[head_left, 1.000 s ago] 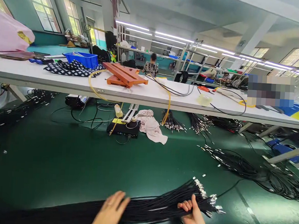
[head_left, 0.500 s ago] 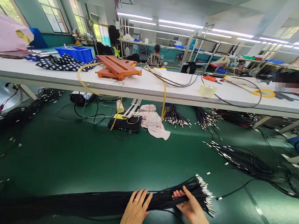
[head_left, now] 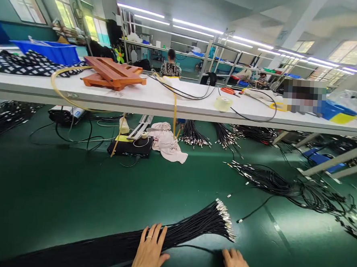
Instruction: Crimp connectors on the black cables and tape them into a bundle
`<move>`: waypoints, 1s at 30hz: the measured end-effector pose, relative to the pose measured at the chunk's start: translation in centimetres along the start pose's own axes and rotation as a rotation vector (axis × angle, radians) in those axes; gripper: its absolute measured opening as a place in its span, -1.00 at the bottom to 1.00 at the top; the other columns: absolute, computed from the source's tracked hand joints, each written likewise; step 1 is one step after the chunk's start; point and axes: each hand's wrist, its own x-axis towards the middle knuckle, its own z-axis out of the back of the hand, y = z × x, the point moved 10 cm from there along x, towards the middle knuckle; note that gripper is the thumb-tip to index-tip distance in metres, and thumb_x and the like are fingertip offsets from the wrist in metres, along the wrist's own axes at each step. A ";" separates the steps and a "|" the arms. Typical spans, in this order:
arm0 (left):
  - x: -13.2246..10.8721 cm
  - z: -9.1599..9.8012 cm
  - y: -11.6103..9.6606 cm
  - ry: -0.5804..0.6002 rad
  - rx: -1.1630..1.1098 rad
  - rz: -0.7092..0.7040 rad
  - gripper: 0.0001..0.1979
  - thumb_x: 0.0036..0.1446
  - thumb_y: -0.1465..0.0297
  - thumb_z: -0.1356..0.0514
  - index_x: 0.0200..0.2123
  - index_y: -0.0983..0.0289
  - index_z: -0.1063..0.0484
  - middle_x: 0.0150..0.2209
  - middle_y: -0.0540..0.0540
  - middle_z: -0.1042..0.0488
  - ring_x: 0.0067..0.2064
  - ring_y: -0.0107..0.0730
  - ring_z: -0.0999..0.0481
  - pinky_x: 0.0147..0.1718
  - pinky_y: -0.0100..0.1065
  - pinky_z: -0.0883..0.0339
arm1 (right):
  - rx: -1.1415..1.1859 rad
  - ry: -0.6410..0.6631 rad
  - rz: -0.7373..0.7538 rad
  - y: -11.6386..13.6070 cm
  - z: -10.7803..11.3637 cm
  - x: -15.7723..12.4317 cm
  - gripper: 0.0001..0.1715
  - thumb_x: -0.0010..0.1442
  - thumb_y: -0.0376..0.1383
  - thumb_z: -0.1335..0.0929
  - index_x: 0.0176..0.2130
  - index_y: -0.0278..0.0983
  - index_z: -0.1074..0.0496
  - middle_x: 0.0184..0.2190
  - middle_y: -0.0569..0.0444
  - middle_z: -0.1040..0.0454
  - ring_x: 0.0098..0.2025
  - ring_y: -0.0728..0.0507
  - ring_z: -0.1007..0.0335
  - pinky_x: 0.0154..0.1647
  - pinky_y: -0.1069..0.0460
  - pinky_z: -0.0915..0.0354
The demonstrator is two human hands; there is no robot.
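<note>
A thick bundle of black cables (head_left: 114, 242) stretches across the green floor in front of me, its metal-tipped ends (head_left: 225, 219) fanned out at the right. My left hand (head_left: 151, 246), with a ring on one finger, lies over the bundle with fingers stretched and thumb apart. At the lower right, beside the cable tips, my right hand (head_left: 237, 266) is slightly blurred, its fingers curled down. A single loose black cable (head_left: 194, 247) strays from the bundle and runs to these fingers, which appear closed on it; its end there is smeared and dark.
Beyond stands a long white table (head_left: 195, 104) with an orange stand (head_left: 114, 75) and a blue bin (head_left: 47, 53). Under it are a black box (head_left: 129, 148), a pale cloth (head_left: 167, 143) and more cable bundles (head_left: 193, 134). Loose cables (head_left: 272, 183) sprawl at right. Other people sit farther back.
My right hand has left the bundle's end and moved down to the loose cable, which has shifted. My left hand stays on the bundle. The view has turned right.
</note>
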 end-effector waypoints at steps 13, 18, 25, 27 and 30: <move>9.7 -0.4 -12.5 -0.119 -0.022 -0.080 -0.09 0.04 0.14 -0.41 0.35 0.37 -0.16 0.34 0.31 -0.24 0.35 0.05 -0.22 0.32 0.01 -0.12 | 0.218 -0.262 -0.208 -4.6 -0.2 4.0 -0.72 0.31 -0.11 -0.36 -0.13 -0.26 -0.45 -0.18 0.05 -0.50 -0.14 -0.12 -0.45 -0.04 -0.15 -0.41; 11.8 -1.1 -14.9 -0.277 0.030 -0.078 -0.21 0.00 0.31 -0.44 0.28 0.38 -0.29 0.23 0.38 -0.37 0.25 0.15 -0.35 0.20 0.09 -0.27 | 0.474 -0.199 -0.491 -8.4 -2.7 2.3 -0.73 0.33 -0.11 -0.35 -0.18 -0.27 -0.45 -0.27 0.10 -0.50 -0.31 -0.05 -0.46 -0.23 -0.04 -0.46; 9.0 -3.0 -16.7 -0.611 0.093 -0.149 -0.53 0.08 0.47 -0.35 0.08 0.07 -0.50 0.03 0.21 -0.53 0.06 0.03 -0.51 0.02 0.08 -0.41 | 0.747 -0.047 -0.632 -8.3 -4.3 4.6 -0.72 0.34 -0.13 -0.35 -0.14 -0.31 -0.44 -0.29 0.10 -0.50 -0.31 -0.05 -0.47 -0.27 -0.03 -0.48; 8.4 -3.6 -16.8 -0.683 0.095 -0.174 -0.56 0.12 0.47 -0.31 0.07 0.05 -0.50 0.06 0.21 -0.52 0.06 0.01 -0.51 0.02 0.06 -0.42 | 0.759 -0.016 -0.614 -7.8 -4.1 5.8 -0.73 0.34 -0.14 -0.35 -0.14 -0.31 -0.44 -0.30 0.11 -0.49 -0.31 -0.04 -0.47 -0.28 -0.02 -0.47; 8.8 -3.8 -16.7 -0.740 0.082 -0.212 -0.57 0.11 0.58 -0.19 0.02 0.09 -0.52 0.05 0.19 -0.52 0.04 -0.03 -0.52 -0.02 0.01 -0.46 | 0.708 0.020 -0.584 -7.4 -3.2 6.9 -0.73 0.34 -0.13 -0.34 -0.17 -0.31 -0.43 -0.35 0.15 -0.47 -0.41 0.00 -0.41 -0.38 0.03 -0.43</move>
